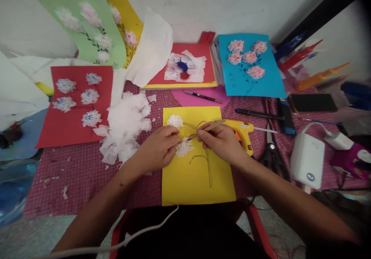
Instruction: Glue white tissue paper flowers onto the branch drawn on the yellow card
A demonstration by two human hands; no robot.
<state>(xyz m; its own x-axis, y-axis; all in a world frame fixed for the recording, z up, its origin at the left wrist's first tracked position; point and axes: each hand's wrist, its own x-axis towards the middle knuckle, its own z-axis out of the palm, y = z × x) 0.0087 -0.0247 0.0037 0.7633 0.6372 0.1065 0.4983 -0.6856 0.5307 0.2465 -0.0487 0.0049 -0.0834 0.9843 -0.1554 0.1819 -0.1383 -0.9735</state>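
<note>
A yellow sheet of card [185, 185] lies before me, with pencil-drawn stems on it. At its upper left sits a white tissue-paper flower [175, 121], and a looser white paper cluster [184, 148] lies just below. My left hand [162, 146] rests over the sheet's left edge, fingers pinched together between these two; whatever they hold is hidden. In my right hand [218, 139] are thin tan tweezers [213, 125], pinched between thumb and fingers, their dark tip just above the lower cluster. A yellow glue gun [242, 127] lies beside the right hand, partly behind it.
Loose white tissue pieces [126, 122] are heaped left. Finished flower pictures include a red card [78, 126] and a blue card [236, 79]. Right are black scissors [271, 147], a white power bank [307, 158] and a phone [313, 102]. A white cable [150, 227] crosses the front.
</note>
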